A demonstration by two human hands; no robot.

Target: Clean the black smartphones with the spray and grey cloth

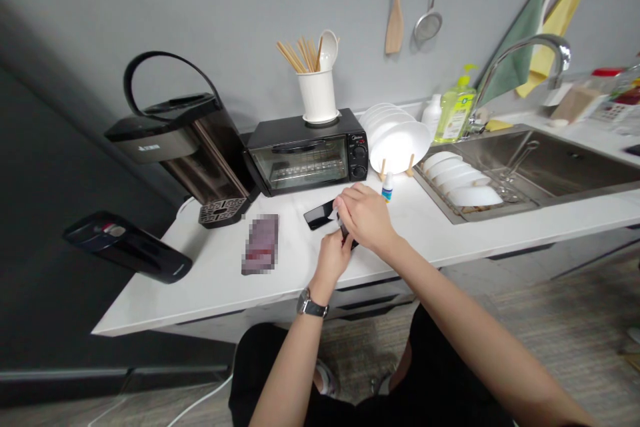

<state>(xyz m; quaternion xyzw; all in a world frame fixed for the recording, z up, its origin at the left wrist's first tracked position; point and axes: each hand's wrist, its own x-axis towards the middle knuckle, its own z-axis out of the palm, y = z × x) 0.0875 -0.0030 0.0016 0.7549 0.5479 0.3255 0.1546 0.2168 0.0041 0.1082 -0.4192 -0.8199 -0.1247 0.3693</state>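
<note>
My left hand, with a watch on its wrist, is closed close to the counter's front edge. My right hand is closed just above and to the right of it, and the two touch. Between them shows part of a dark object, mostly covered by my fingers; its kind cannot be made out. A flat, glossy black object extends left of my right hand, and I cannot tell whether it joins what I hold. A small white-and-blue bottle stands upright behind my right hand.
On the white counter are a blurred-out purple item, a dark thermos and a water dispenser. Behind stand a toaster oven with a utensil holder, and racked plates. A sink with bowls lies right.
</note>
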